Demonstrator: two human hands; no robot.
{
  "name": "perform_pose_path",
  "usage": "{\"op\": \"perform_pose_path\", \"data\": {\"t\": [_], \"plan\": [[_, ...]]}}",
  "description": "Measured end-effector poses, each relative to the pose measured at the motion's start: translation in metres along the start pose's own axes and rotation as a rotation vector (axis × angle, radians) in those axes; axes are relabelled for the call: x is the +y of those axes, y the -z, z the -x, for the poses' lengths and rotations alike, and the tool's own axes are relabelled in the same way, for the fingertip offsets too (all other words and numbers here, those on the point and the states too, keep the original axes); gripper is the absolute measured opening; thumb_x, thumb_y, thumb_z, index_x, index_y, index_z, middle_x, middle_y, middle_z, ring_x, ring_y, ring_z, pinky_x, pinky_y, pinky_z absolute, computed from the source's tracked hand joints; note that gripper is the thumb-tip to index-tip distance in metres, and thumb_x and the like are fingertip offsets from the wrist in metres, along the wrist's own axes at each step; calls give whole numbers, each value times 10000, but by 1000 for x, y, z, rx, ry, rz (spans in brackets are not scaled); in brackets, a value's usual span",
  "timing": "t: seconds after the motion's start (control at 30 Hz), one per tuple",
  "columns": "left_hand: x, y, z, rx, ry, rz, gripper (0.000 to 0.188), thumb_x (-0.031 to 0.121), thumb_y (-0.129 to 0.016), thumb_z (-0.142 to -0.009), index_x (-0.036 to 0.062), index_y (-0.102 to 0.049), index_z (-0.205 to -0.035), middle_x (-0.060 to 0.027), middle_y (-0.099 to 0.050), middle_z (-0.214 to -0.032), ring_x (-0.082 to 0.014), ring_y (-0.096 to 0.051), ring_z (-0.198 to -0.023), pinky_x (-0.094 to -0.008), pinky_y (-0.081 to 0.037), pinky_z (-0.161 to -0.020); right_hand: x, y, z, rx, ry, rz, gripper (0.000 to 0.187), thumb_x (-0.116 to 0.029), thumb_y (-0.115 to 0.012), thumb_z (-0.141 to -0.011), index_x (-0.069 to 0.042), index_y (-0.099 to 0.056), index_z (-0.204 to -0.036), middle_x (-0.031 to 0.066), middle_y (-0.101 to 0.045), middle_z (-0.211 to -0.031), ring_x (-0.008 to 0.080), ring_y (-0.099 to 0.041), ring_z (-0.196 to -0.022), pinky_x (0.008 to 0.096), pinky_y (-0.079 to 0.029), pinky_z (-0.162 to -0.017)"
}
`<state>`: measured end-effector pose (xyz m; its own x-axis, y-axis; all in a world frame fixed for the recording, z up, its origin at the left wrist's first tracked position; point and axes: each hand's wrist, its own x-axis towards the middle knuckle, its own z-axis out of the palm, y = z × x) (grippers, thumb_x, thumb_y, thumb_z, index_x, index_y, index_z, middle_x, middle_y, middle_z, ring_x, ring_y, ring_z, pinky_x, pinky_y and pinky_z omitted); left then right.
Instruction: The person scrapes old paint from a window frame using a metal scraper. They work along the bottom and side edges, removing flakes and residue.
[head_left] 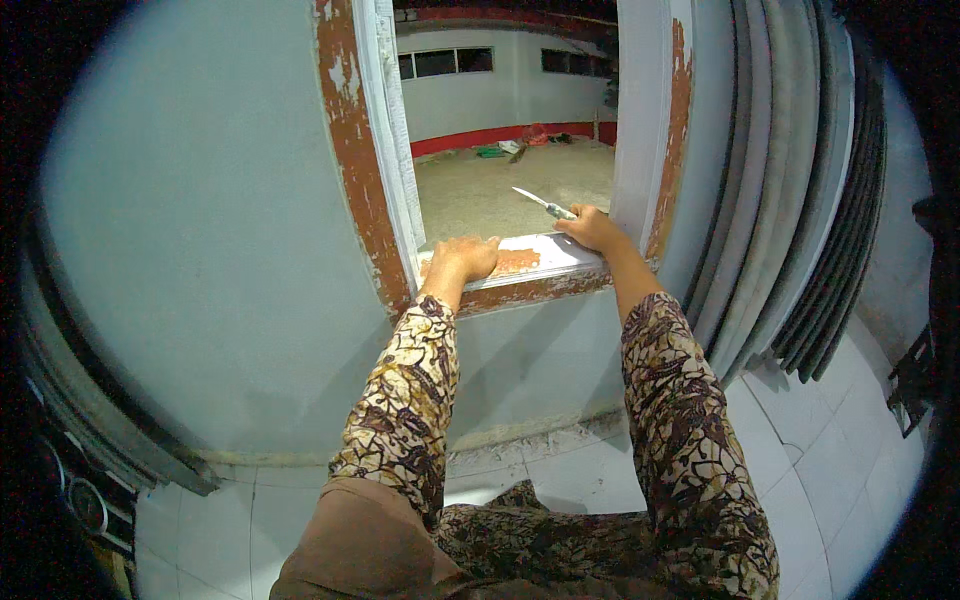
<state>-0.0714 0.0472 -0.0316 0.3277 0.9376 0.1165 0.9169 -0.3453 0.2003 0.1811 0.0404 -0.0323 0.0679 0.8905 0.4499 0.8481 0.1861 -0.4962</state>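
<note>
My right hand (592, 228) is closed around the handle of a knife (530, 196) above the right part of a window sill (546, 252). The pale blade points up and to the left, across the opening. On the sill's left part rests my left hand (468, 258), its fingers bent down over the board and partly hidden. White paint covers much of the sill, with a bare orange-brown patch beside my left hand. Brown shows through peeling white paint on the left frame post (352, 140) and right frame post (672, 140).
Grey curtains (775, 190) hang at the right, and more curtain folds (110, 400) at the far left. A pale wall (220, 250) surrounds the frame, above a white tiled floor (810, 470). Outside, small green and red items (491, 152) lie near a red-based wall (450, 90).
</note>
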Motion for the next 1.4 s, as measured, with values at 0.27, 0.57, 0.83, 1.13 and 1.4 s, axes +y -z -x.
{"op": "perform_pose_path", "data": {"t": [0.27,0.57,0.83,1.13,1.4], "plan": [[-5,0,1,2,-61,7,632,460,-321,-978,-65,-618,-1167,-281,-575,-1240,-421,-535,-1185,-487,-382,-1037,2,-2,0,-137,16,-139,432,-373,-637,-801,3,-667,-1010,274,-666,-888,374,-666,-839,430,-512,-780],[6,11,23,102,-72,-13,515,409,-428,-970,-70,-610,-1019,-273,-628,-1026,-405,-578,-1013,-500,-406,-923,-15,19,20,-123,124,-98,343,-295,-677,-819,23,-559,-874,270,-641,-787,444,-639,-788,498,-499,-698],[15,16,36,176,-130,92,343,319,-546,-933,-24,-551,-949,-198,-555,-878,-358,-520,-895,-467,-383,-840,-27,33,23,-167,195,-70,288,-207,-726,-765,3,-530,-767,221,-587,-680,409,-598,-664,489,-455,-649],[17,24,35,135,-138,93,371,336,-581,-904,-33,-556,-935,-189,-546,-883,-342,-515,-901,-444,-379,-862,-24,35,23,-117,289,-46,298,-217,-742,-746,-9,-534,-793,201,-567,-700,400,-565,-677,488,-414,-652],[14,40,67,119,-16,44,517,323,-521,-861,26,-510,-1284,-216,-523,-1227,-363,-467,-1201,-521,-302,-1069,-17,38,23,-166,445,-28,330,-243,-772,-720,-20,-543,-801,197,-583,-777,372,-566,-741,482,-415,-668]]}}
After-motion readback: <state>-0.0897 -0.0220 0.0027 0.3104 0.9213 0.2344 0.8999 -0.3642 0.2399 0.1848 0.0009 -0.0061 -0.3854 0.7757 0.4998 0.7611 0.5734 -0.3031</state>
